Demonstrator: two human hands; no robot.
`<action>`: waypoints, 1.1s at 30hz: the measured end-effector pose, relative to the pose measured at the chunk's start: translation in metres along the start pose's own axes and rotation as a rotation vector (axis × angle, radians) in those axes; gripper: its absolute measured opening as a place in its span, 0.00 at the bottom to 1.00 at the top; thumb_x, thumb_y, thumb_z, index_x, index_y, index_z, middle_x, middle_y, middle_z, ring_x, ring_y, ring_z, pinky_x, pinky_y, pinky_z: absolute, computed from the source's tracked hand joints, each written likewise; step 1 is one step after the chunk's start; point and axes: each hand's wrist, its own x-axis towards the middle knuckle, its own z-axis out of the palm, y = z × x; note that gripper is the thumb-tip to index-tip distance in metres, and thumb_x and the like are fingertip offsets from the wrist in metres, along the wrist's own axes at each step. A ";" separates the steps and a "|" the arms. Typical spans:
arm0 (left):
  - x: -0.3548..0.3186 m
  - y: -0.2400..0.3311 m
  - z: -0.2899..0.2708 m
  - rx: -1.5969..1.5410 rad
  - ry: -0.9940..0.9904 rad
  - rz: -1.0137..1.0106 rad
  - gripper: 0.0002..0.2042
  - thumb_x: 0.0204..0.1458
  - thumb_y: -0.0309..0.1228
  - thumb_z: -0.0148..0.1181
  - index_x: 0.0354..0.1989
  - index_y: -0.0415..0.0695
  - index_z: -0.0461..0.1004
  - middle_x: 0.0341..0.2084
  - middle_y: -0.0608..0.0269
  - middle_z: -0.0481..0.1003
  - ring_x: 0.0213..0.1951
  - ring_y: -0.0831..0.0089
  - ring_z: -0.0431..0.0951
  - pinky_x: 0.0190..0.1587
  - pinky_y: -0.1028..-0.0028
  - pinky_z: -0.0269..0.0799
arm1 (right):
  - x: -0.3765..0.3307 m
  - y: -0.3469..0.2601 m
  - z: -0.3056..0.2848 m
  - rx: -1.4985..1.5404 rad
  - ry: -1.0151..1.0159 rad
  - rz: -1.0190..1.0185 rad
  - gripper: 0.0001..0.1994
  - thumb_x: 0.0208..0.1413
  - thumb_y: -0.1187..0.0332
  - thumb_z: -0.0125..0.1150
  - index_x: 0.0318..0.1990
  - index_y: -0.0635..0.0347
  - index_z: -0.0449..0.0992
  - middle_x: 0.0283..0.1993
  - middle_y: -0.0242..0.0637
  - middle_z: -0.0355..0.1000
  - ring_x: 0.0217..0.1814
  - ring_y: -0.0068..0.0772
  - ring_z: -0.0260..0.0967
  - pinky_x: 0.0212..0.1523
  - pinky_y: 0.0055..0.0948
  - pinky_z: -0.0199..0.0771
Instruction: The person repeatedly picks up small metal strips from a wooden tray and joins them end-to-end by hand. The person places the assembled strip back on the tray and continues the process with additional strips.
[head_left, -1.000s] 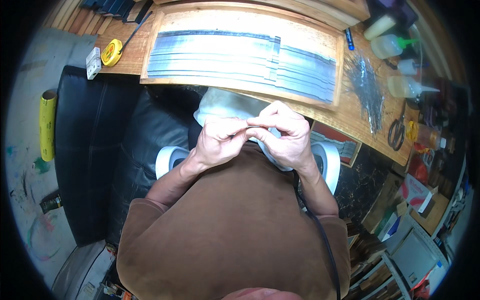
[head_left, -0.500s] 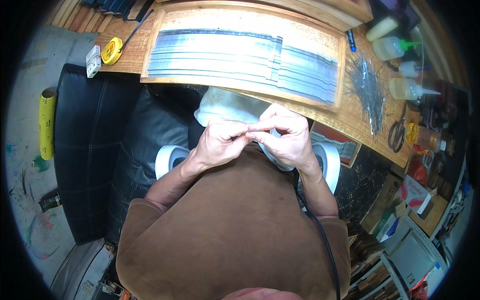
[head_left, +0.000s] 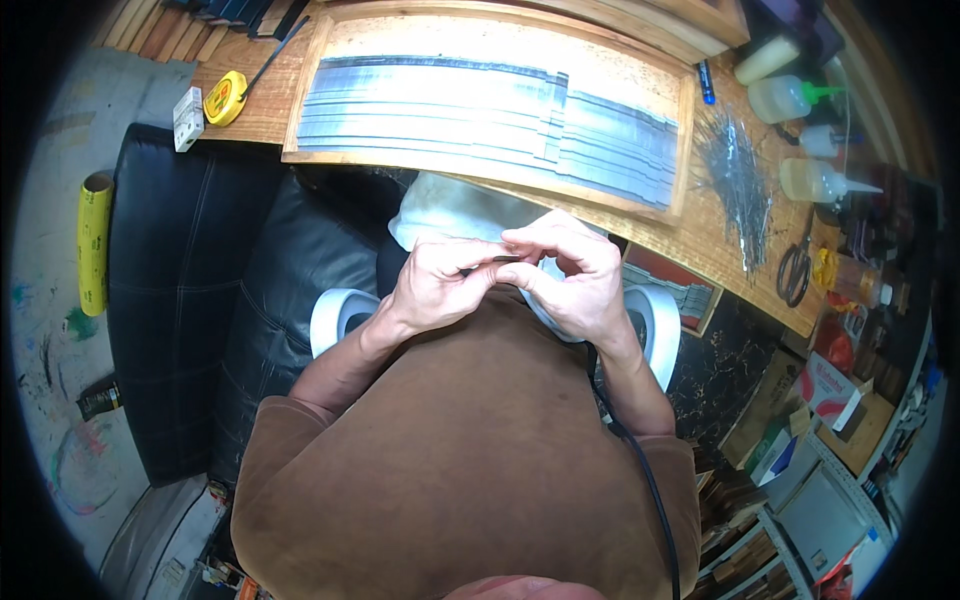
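Note:
Both my hands meet in front of my chest, just short of the desk edge. My left hand [head_left: 445, 287] pinches a small thin dark strip [head_left: 507, 258] between thumb and forefinger. Opposite it, my right hand [head_left: 578, 277] is curled, its thumb tip at the strip and its forefinger raised a little above. The strip's far end is hidden among the right fingers. Beyond my hands, a shallow wooden tray [head_left: 400, 162] on the desk holds rows of thin grey strips [head_left: 430, 110]. A whitish cloth [head_left: 455, 208] lies below the tray, behind my hands.
Right of the tray lie a heap of thin metal wires [head_left: 735, 180], black scissors [head_left: 795, 272], a blue marker [head_left: 706, 82] and squeeze bottles [head_left: 780, 98]. At left are a yellow tape measure [head_left: 226, 97] and a small white box [head_left: 188, 120]. A black cable [head_left: 645, 465] runs down my right side.
My right forefinger has lifted off the left fingertips, and a gap has opened between it and the thumb. The dark strip now shows at the left fingertips. Both arms stay in place.

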 end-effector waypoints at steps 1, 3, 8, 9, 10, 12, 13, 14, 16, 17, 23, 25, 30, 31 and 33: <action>-0.001 -0.002 0.000 0.004 0.010 0.000 0.10 0.56 0.20 0.69 0.46 0.38 0.87 0.27 0.53 0.84 0.25 0.71 0.82 0.30 0.74 0.76 | -0.001 -0.002 0.000 0.004 0.010 0.024 0.12 0.54 0.79 0.78 0.46 0.66 0.87 0.38 0.36 0.80 0.37 0.23 0.76 0.39 0.23 0.76; -0.004 -0.005 0.001 0.013 0.031 0.002 0.10 0.56 0.21 0.70 0.47 0.39 0.87 0.29 0.52 0.85 0.25 0.71 0.83 0.31 0.74 0.76 | -0.002 -0.005 0.001 0.012 0.031 0.070 0.11 0.54 0.80 0.77 0.45 0.67 0.86 0.40 0.37 0.81 0.38 0.24 0.77 0.41 0.23 0.77; -0.001 0.001 0.000 -0.001 0.005 -0.023 0.11 0.56 0.20 0.70 0.47 0.39 0.87 0.31 0.52 0.86 0.26 0.70 0.84 0.32 0.74 0.77 | -0.002 -0.004 -0.003 -0.072 0.001 0.027 0.07 0.53 0.82 0.77 0.39 0.67 0.85 0.40 0.37 0.81 0.39 0.23 0.77 0.41 0.24 0.76; -0.001 0.001 0.000 0.000 0.008 -0.023 0.11 0.56 0.20 0.70 0.47 0.39 0.87 0.31 0.52 0.87 0.26 0.71 0.84 0.32 0.74 0.77 | -0.001 -0.004 -0.003 -0.092 -0.010 0.007 0.07 0.54 0.82 0.76 0.38 0.67 0.84 0.39 0.37 0.81 0.39 0.23 0.77 0.41 0.24 0.75; -0.001 0.001 -0.001 0.008 -0.003 -0.029 0.11 0.56 0.20 0.70 0.47 0.39 0.87 0.31 0.52 0.87 0.26 0.71 0.84 0.32 0.74 0.77 | -0.001 -0.004 -0.003 -0.086 -0.010 0.004 0.06 0.54 0.82 0.76 0.38 0.67 0.84 0.39 0.37 0.81 0.39 0.23 0.76 0.40 0.24 0.75; -0.001 0.003 -0.002 0.021 -0.023 -0.040 0.11 0.56 0.20 0.69 0.47 0.39 0.87 0.32 0.52 0.87 0.26 0.71 0.84 0.32 0.74 0.77 | -0.002 -0.002 -0.003 -0.074 -0.009 -0.001 0.06 0.54 0.82 0.76 0.38 0.67 0.85 0.38 0.37 0.81 0.39 0.23 0.76 0.40 0.24 0.75; -0.001 0.002 -0.002 0.015 -0.018 -0.039 0.11 0.56 0.20 0.69 0.47 0.39 0.87 0.32 0.52 0.87 0.26 0.72 0.84 0.32 0.74 0.77 | -0.002 -0.001 -0.003 -0.073 -0.010 -0.001 0.06 0.54 0.82 0.76 0.38 0.67 0.84 0.38 0.37 0.81 0.39 0.23 0.76 0.40 0.24 0.75; -0.002 0.001 -0.001 0.008 -0.013 -0.037 0.11 0.56 0.20 0.69 0.47 0.39 0.87 0.32 0.53 0.87 0.26 0.72 0.83 0.31 0.74 0.77 | -0.002 0.000 -0.003 -0.072 -0.012 0.000 0.06 0.54 0.82 0.76 0.38 0.67 0.84 0.38 0.37 0.81 0.39 0.23 0.76 0.40 0.24 0.75; -0.003 0.000 0.000 0.000 -0.009 -0.037 0.11 0.56 0.20 0.69 0.48 0.39 0.87 0.32 0.53 0.86 0.26 0.72 0.83 0.31 0.74 0.76 | -0.003 0.000 -0.003 -0.071 -0.015 0.001 0.06 0.54 0.82 0.76 0.37 0.67 0.84 0.38 0.37 0.81 0.39 0.23 0.76 0.40 0.24 0.74; -0.003 0.000 0.000 -0.002 -0.010 -0.037 0.11 0.56 0.20 0.69 0.48 0.39 0.87 0.32 0.53 0.86 0.26 0.73 0.82 0.31 0.74 0.76 | -0.002 -0.001 -0.003 -0.071 -0.016 0.002 0.06 0.54 0.82 0.76 0.37 0.67 0.84 0.38 0.37 0.81 0.39 0.23 0.76 0.40 0.24 0.74; -0.002 0.003 -0.001 0.011 -0.017 -0.039 0.11 0.57 0.20 0.70 0.47 0.39 0.87 0.31 0.54 0.87 0.25 0.73 0.82 0.31 0.74 0.76 | -0.002 0.000 -0.003 -0.079 -0.012 -0.009 0.06 0.54 0.81 0.76 0.36 0.66 0.83 0.37 0.36 0.80 0.38 0.22 0.75 0.39 0.23 0.73; -0.001 0.004 -0.001 0.016 -0.020 -0.036 0.11 0.57 0.20 0.70 0.47 0.39 0.87 0.31 0.54 0.87 0.26 0.72 0.83 0.31 0.74 0.76 | -0.002 0.000 -0.003 -0.082 -0.011 -0.009 0.06 0.54 0.81 0.76 0.36 0.66 0.83 0.37 0.35 0.80 0.38 0.22 0.75 0.38 0.23 0.72; 0.000 0.003 -0.002 0.016 -0.026 -0.025 0.10 0.57 0.21 0.70 0.47 0.39 0.87 0.31 0.53 0.87 0.28 0.70 0.86 0.32 0.74 0.78 | -0.001 -0.004 -0.001 -0.071 0.003 0.008 0.05 0.54 0.81 0.74 0.36 0.66 0.83 0.35 0.36 0.79 0.36 0.26 0.75 0.38 0.26 0.73; 0.000 0.004 -0.002 0.018 -0.026 -0.024 0.10 0.57 0.21 0.70 0.47 0.39 0.87 0.31 0.53 0.87 0.28 0.70 0.86 0.32 0.74 0.78 | -0.001 -0.003 -0.001 -0.072 -0.003 0.006 0.05 0.54 0.81 0.74 0.36 0.66 0.83 0.36 0.36 0.79 0.37 0.25 0.75 0.38 0.25 0.73; 0.000 0.005 -0.002 0.022 -0.025 -0.023 0.10 0.57 0.21 0.70 0.47 0.39 0.87 0.31 0.53 0.87 0.28 0.70 0.86 0.32 0.74 0.78 | -0.002 -0.001 -0.003 -0.074 -0.017 0.001 0.05 0.55 0.82 0.75 0.36 0.66 0.83 0.38 0.35 0.79 0.38 0.22 0.75 0.38 0.23 0.73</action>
